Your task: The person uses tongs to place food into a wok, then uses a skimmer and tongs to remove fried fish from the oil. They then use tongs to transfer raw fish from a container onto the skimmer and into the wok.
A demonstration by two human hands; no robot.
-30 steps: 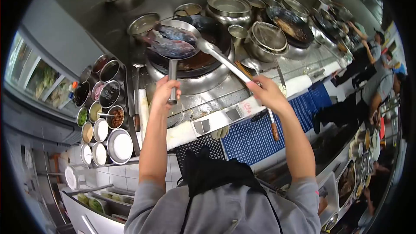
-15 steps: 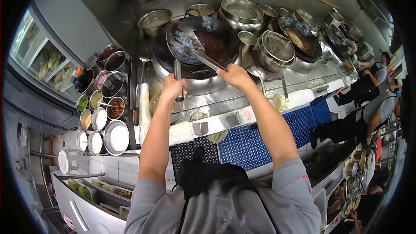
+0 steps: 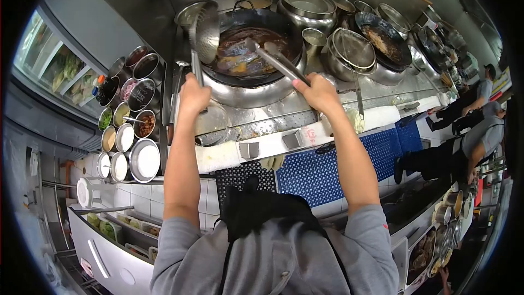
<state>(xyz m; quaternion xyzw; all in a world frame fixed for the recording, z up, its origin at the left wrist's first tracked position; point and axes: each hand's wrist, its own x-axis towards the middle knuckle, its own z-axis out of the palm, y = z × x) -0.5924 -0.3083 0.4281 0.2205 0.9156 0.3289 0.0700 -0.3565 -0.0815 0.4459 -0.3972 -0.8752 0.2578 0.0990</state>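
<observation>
My left hand point(image 3: 195, 95) is wrapped round the handle of a round perforated skimmer point(image 3: 208, 31), which is tilted up on edge over the left rim of a black wok point(image 3: 289, 33). My right hand point(image 3: 319, 94) grips a long-handled metal ladle point(image 3: 281, 65), its head low inside the wok. Dark brown sauce point(image 3: 265, 35) fills the wok's bottom. A silvery-dark piece that looks like fish point(image 3: 236, 59) lies in the sauce between the two tools, with orange-brown patches beside it.
Left of the wok stand several seasoning tins point(image 3: 144, 123) and a steel bowl of white powder point(image 3: 145, 159). To the right are a steel pot with a wire strainer point(image 3: 353, 49) and a second wok point(image 3: 385, 43). Co-workers point(image 3: 477, 142) stand at the far right.
The skimmer has tipped up and left, and the fish-like piece that lay on it is now in the sauce. The ladle has shifted right, away from the skimmer.
</observation>
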